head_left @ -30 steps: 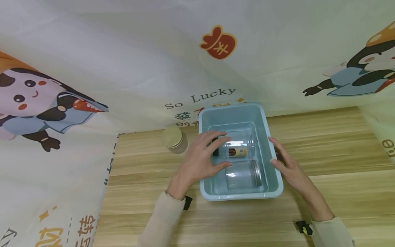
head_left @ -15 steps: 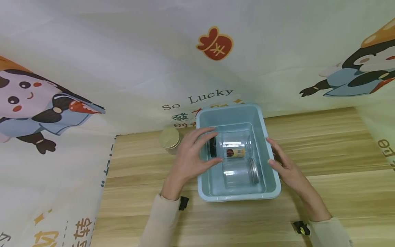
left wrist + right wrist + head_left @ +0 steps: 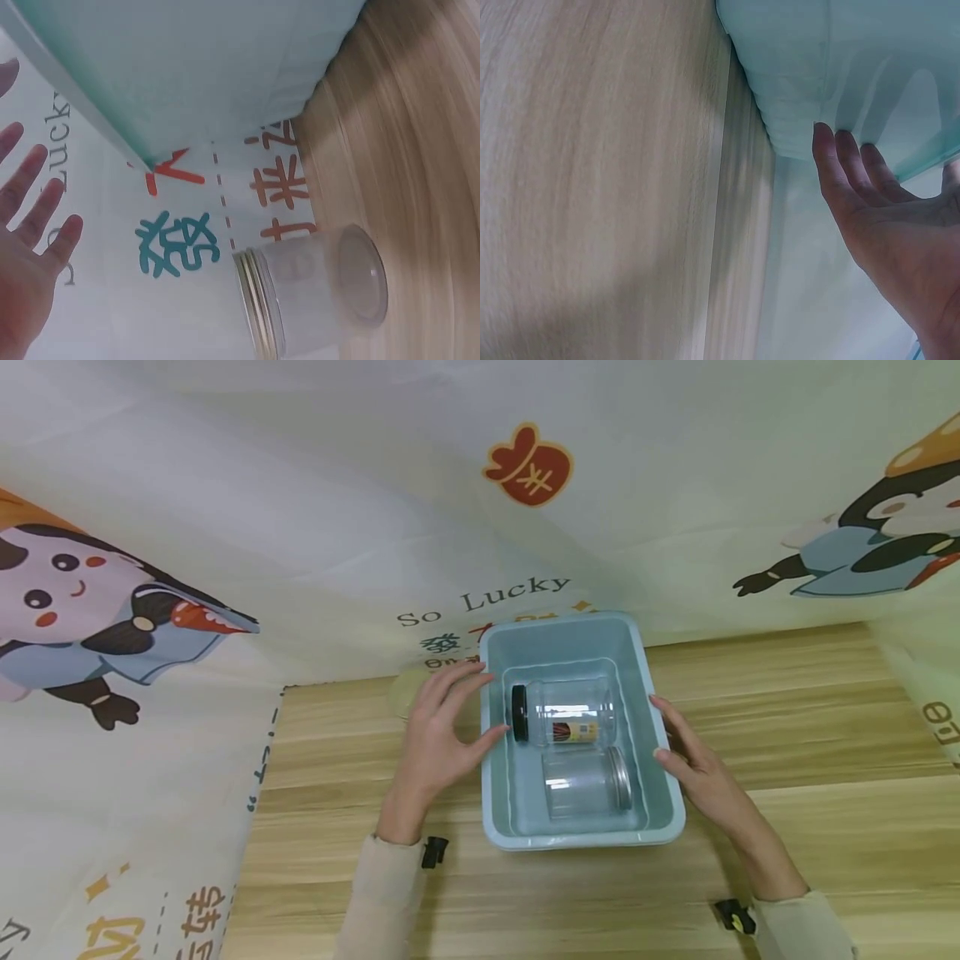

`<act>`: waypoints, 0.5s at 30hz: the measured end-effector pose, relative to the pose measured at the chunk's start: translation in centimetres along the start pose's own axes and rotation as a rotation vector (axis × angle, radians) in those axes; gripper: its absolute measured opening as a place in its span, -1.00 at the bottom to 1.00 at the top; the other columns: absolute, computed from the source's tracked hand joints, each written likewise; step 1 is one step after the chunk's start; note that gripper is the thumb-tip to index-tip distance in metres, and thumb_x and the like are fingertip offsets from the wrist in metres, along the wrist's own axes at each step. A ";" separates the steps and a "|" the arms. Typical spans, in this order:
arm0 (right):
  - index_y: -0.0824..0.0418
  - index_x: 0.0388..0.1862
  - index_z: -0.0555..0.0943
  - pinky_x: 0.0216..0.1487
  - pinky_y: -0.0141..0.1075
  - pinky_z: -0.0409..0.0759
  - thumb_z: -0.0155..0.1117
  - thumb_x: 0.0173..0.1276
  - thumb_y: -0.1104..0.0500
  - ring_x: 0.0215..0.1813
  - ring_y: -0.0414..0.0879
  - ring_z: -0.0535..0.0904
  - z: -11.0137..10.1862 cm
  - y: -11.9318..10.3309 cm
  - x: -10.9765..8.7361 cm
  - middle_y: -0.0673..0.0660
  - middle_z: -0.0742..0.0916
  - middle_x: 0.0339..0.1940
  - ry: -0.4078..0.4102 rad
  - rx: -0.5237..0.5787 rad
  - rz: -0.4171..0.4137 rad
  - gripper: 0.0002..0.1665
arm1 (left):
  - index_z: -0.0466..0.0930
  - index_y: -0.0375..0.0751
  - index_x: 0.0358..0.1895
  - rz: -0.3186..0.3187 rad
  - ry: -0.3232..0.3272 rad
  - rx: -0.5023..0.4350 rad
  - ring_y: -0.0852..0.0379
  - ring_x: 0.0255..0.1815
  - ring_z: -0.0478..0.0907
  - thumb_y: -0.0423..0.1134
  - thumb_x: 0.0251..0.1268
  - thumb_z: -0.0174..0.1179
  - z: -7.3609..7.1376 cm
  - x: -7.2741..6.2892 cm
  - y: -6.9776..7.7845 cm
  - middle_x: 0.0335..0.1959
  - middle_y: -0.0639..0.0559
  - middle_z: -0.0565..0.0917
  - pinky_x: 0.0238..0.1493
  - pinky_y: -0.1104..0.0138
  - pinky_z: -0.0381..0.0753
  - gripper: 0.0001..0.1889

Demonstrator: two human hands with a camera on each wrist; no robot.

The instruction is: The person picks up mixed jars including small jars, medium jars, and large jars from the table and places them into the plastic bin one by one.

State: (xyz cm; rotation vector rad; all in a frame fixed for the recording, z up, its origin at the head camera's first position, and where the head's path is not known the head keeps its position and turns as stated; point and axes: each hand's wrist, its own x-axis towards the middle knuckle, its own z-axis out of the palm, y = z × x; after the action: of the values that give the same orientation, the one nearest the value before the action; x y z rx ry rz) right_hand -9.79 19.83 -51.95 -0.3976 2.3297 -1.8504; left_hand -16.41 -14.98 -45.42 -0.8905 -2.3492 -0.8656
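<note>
A light blue plastic basin (image 3: 585, 841) stands on the table. On its floor lie two clear jars on their sides: one with a black lid (image 3: 520, 714) and a chili-pictured label, the other with a silver lid (image 3: 622, 779). My left hand (image 3: 435, 743) hovers at the basin's left rim, fingers spread and nothing in them. Partly behind that hand is a third jar (image 3: 307, 289), standing upright with a gold lid. My right hand (image 3: 701, 772) holds the basin's right side, thumb over the rim and fingertips against the outer wall (image 3: 802, 82).
A printed white cloth (image 3: 337, 543) hangs behind the wood-grain table (image 3: 795, 710), right at the basin's far end. Black wrist mounts (image 3: 434, 852) show beside both sleeves.
My left hand has drawn back leftward from over the jars to outside the basin's rim, uncovering the black lid. The right hand has stayed at the basin's right side.
</note>
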 end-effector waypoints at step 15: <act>-0.09 0.64 -0.01 0.28 -0.66 0.18 -0.04 0.59 0.28 0.53 0.33 0.01 0.1 0.1 0.1 0.26 0.07 0.62 0.002 0.010 -0.015 -0.23 | 0.57 -0.21 0.22 -0.056 0.051 -0.024 -0.10 0.34 0.40 -0.02 -0.24 0.62 -0.9 -0.8 -1.7 0.28 -0.07 0.53 0.42 0.07 0.26 -0.18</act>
State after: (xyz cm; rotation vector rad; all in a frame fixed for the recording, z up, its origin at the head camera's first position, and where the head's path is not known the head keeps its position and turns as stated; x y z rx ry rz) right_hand -9.90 19.78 -52.08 -0.4126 2.3239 -1.8699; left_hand -16.87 -16.93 -45.99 -0.8058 -2.3343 -0.9303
